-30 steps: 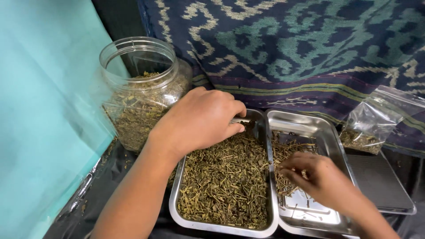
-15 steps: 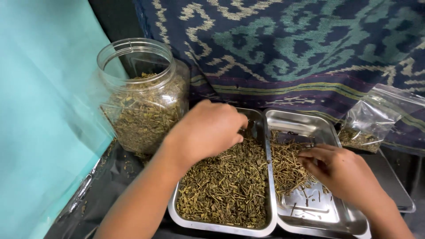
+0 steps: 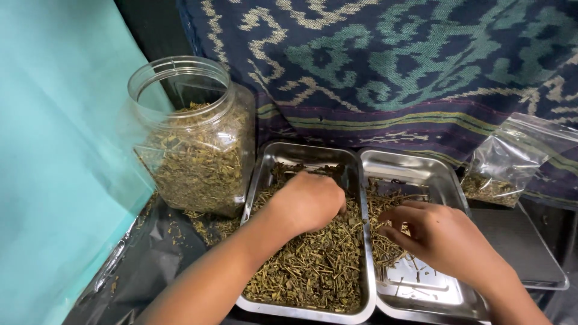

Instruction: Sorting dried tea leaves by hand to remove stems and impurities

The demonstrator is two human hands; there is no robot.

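Dried herbs [image 3: 313, 265] fill the left tray [image 3: 265, 174] at lower centre, the left hand [image 3: 308, 201] curled down into them. Right hand [image 3: 436, 235] pinches stems over the right tray [image 3: 421, 165] (fingers closed); a careless sweep could flick bits onto the desk

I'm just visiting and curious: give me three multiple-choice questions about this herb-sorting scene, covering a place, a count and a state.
1. Where is the left hand?
A. in the left steel tray of dried green herbs
B. in the clear plastic jar
C. on the clear plastic bag

2. How many steel trays lie side by side?
A. one
B. two
C. four

3. The clear plastic jar is:
A. lidded, empty
B. tipped over
C. open, holding herbs

Answers: 1 A, the hand rests on that tray's herbs. 2 B, the left tray adjoins the right steel tray. 3 C, no lid, herbs inside.
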